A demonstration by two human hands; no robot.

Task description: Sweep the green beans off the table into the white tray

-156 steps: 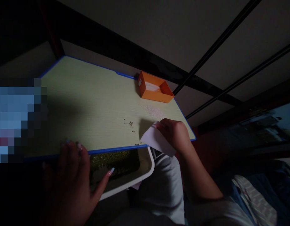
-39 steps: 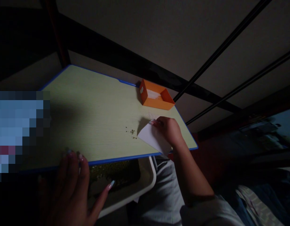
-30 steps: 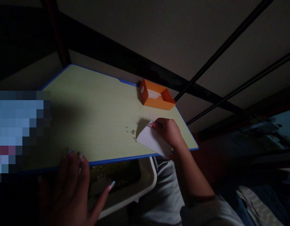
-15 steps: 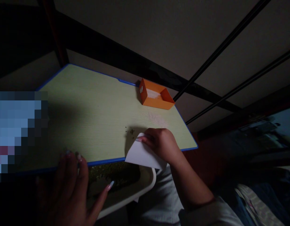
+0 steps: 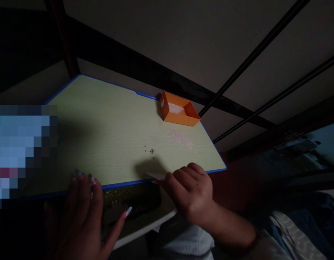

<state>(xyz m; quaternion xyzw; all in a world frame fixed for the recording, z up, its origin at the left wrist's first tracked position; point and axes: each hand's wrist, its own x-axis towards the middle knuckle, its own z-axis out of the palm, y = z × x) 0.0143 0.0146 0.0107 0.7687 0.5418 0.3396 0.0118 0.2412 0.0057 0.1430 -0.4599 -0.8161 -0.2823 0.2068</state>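
Note:
My right hand [image 5: 191, 191] is closed on a piece of white paper [image 5: 156, 175], seen nearly edge-on at the near edge of the pale green, blue-rimmed table [image 5: 109, 126]. Beyond the paper lie several small dark specks [image 5: 152, 151]. Farther off is a patch of pale pinkish grains [image 5: 181, 138]. My left hand [image 5: 82, 220] rests at the table's near edge with fingers stretched and thumb spread, holding nothing. Below that edge, between the hands, a white tray [image 5: 147, 230] holds dark greenish loose material, partly hidden by the table and both hands.
An orange open box [image 5: 180, 117] with pale grains inside stands at the table's far right corner. A panelled wall [image 5: 169, 43] rises behind the table. A blurred-out bright patch covers the left edge of the view. Clothes or fabric [image 5: 296, 231] lie at the lower right.
My right hand has drawn back toward me, from over the table to its near edge, turning the paper from face-on to nearly edge-on. The dark specks are now uncovered. My left hand stays put.

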